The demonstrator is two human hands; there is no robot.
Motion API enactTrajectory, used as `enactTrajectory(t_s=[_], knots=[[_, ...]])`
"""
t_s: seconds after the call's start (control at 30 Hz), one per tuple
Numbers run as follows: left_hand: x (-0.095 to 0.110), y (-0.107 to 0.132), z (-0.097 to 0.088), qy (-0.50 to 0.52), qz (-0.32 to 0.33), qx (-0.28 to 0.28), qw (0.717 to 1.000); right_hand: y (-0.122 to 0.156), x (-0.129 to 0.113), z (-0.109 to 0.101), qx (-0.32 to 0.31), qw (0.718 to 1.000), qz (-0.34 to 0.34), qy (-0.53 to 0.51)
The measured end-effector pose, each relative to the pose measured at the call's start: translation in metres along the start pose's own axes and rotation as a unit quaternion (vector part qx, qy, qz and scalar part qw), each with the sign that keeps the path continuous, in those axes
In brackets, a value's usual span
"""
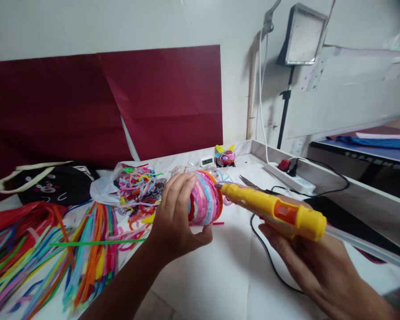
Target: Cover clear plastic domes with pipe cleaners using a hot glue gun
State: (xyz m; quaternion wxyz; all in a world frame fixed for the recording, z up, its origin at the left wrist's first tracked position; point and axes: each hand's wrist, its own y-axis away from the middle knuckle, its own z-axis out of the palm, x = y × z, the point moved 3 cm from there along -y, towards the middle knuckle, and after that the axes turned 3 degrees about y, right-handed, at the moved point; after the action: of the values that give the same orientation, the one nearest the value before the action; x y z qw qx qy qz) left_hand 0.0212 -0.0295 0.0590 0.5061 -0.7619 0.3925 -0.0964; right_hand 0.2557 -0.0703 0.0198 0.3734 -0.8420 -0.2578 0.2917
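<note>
My left hand (173,218) is wrapped round a ball-like piece (205,200) covered in rows of pink, red, blue and orange pipe cleaners, holding it above the white table. In my right hand (313,262) is a yellow hot glue gun (273,206), gripped by its handle with a clear glue stick out of the back. The gun's nozzle points left and meets or almost meets the right edge of the ball; I cannot tell if they touch. My left palm hides the ball's far left side.
Loose pipe cleaners (95,249) spread over the table's left side, near a plastic bag (111,186) of coiled pieces. Behind stand a small finished-looking figure (225,156) and a digital timer (207,162). Scissors (248,182), a power strip (290,178) and a black cord (270,262) lie to the right.
</note>
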Motion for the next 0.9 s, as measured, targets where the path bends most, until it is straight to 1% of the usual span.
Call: enactTrajectory(t_s=[0.2, 0.4, 0.5, 0.63, 0.7, 0.77, 0.83, 0.9], knots=[[0.0, 0.0, 0.0, -0.004, 0.006, -0.005, 1.0, -0.005, -0.002, 0.0, -0.002, 1.0, -0.005, -0.026], [-0.001, 0.001, 0.0, -0.005, 0.006, -0.003, 1.0, -0.012, -0.007, -0.001, -0.002, 1.0, -0.016, -0.019], [-0.001, 0.001, 0.0, -0.002, 0.005, -0.004, 1.0, -0.008, -0.006, -0.001, -0.003, 1.0, -0.015, -0.017], [0.0, -0.001, 0.0, -0.002, 0.008, 0.001, 1.0, 0.004, -0.003, -0.001, 0.009, 1.0, 0.008, -0.001], [-0.001, -0.001, 0.0, -0.002, 0.004, 0.002, 1.0, 0.007, -0.005, -0.002, 0.025, 1.0, -0.004, 0.002], [-0.001, -0.002, 0.0, -0.003, -0.002, 0.003, 1.0, 0.006, -0.008, -0.003, 0.035, 0.999, -0.033, -0.001], [-0.001, -0.002, 0.0, -0.004, -0.004, 0.005, 1.0, 0.004, -0.012, -0.004, 0.032, 0.998, -0.055, -0.011], [-0.001, -0.002, -0.001, -0.004, -0.006, 0.004, 1.0, 0.001, -0.014, -0.005, 0.014, 0.997, -0.064, -0.036]])
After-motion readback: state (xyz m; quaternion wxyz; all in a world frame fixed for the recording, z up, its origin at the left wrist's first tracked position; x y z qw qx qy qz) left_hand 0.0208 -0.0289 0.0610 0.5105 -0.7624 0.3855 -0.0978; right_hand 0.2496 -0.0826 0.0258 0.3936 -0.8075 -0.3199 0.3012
